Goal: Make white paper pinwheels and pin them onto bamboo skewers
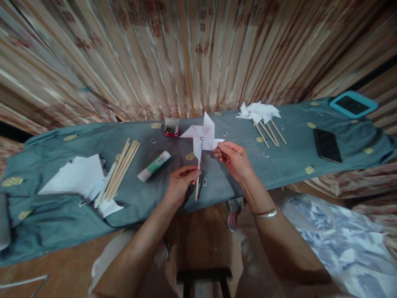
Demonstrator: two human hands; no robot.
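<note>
A white paper pinwheel (202, 136) with a round metal pin at its centre is held up over the cloth-covered table. My left hand (182, 180) pinches its wooden stick (197, 188) partway down, thumb against fingers. At the pinwheel's right side, my right hand (233, 157) pinches the tip of one paper blade. Just behind the pinwheel's left blade stands a small red box (172, 129) with its lid up and small dark metal pieces inside. A glue stick (154, 166) with a green label lies to the left of my left hand.
Several finished pinwheels (259, 111) lie at the back right. Wooden sticks (122, 169) rest in a bundle on the left, beside folded white paper (77, 176). A phone (327, 145) and a blue-framed tablet (353, 104) are at the far right. A curtain (186, 54) hangs behind the table.
</note>
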